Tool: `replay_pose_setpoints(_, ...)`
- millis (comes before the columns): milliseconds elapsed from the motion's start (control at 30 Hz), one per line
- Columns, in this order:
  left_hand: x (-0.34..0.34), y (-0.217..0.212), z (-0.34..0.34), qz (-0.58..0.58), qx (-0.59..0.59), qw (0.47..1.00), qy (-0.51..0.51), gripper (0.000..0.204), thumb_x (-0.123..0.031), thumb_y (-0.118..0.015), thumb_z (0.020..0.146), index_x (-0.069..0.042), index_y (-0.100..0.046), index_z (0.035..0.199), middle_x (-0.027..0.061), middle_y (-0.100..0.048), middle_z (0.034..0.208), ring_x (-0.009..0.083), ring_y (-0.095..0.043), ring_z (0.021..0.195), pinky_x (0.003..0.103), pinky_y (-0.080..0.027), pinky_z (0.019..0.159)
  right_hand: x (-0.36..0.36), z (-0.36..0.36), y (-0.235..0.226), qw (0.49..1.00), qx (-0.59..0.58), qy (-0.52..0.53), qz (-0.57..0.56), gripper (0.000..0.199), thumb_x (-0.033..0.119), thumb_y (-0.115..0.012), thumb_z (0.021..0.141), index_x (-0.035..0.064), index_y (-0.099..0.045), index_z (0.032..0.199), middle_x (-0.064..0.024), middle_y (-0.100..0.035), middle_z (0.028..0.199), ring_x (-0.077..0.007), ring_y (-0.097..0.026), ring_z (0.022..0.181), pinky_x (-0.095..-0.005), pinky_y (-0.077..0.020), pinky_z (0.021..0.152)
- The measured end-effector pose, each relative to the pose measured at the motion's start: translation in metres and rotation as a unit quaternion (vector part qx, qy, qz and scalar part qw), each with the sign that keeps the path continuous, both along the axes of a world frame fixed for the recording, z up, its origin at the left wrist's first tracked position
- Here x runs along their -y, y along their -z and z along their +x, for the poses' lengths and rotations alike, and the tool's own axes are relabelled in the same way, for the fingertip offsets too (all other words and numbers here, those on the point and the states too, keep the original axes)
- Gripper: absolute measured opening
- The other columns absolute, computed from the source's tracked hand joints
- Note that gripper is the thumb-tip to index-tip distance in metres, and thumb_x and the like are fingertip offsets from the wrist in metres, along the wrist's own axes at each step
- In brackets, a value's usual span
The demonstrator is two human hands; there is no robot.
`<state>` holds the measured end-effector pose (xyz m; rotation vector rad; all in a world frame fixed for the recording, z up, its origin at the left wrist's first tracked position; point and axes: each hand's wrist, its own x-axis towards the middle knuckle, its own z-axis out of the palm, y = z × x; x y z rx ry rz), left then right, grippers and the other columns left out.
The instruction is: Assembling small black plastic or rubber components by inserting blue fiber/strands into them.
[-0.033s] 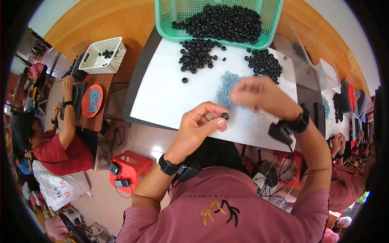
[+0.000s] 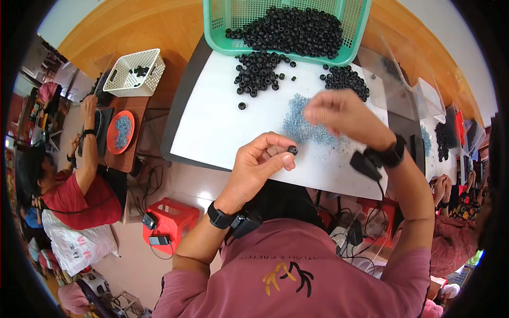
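My left hand [image 2: 259, 165] pinches one small black ring [image 2: 292, 150] between thumb and fingertips, just above the near edge of a white sheet [image 2: 212, 127]. My right hand [image 2: 339, 114] is blurred, fingers bunched, hovering over a scattered pile of tiny pale-blue pieces [image 2: 302, 126]; whether it holds one is unclear. At the far edge, a green mesh basket [image 2: 216, 32] is full of black rings [image 2: 291, 29]. Two loose heaps of the same rings lie on the sheet, one in front of the basket [image 2: 257, 74] and one to the right [image 2: 345, 79]. A single ring [image 2: 242, 105] lies apart.
A person in a red shirt [image 2: 79, 196] works at a side table on the left, with a white basket [image 2: 132, 74] and an orange dish of blue pieces [image 2: 121, 131]. A red stool [image 2: 172, 214] stands below the table. Clear plastic boxes [image 2: 419, 90] sit at the right.
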<state>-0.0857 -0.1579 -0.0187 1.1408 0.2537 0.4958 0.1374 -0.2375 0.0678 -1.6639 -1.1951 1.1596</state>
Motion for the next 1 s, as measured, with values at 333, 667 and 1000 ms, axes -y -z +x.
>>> replay_pose_setpoints(333,-0.011,0.016,0.003,-0.048,0.02,0.998,-0.038,0.019,-0.003,-0.065,0.09,0.001,-0.061,0.108,0.0085,-0.065,0.094,0.0135,-0.062,0.078,0.027,-0.051,0.073,-0.081,0.058,0.055,0.878,0.449,-0.019,0.164,0.017,0.014,-0.064,0.085,0.0025,-0.07,0.096,-0.0156,-0.068,0.09,-0.0315,-0.065,0.079,-0.0401,-0.0504,0.074)
replay_pose_setpoints(667,-0.011,0.013,0.002,-0.05,0.025,0.998,-0.04,0.019,-0.003,-0.064,0.09,0.002,-0.059,0.109,0.0126,-0.066,0.097,0.0145,-0.062,0.078,0.028,-0.051,0.073,-0.082,0.053,0.043,0.907,0.402,-0.044,0.115,0.014,0.01,-0.067,0.086,-0.0011,-0.065,0.093,-0.0101,-0.065,0.083,-0.0178,-0.061,0.068,-0.0305,-0.05,0.065)
replay_pose_setpoints(1000,0.005,-0.004,0.008,-0.07,0.053,0.996,-0.028,0.021,-0.004,-0.064,0.091,0.002,-0.059,0.111,0.0165,-0.066,0.101,0.0154,-0.062,0.078,0.029,-0.05,0.074,0.012,-0.009,-0.009,0.998,-0.051,0.013,0.034,0.028,0.018,-0.066,0.091,-0.0008,-0.065,0.111,-0.0036,-0.065,0.082,-0.0077,-0.057,0.061,-0.0212,-0.045,0.059)
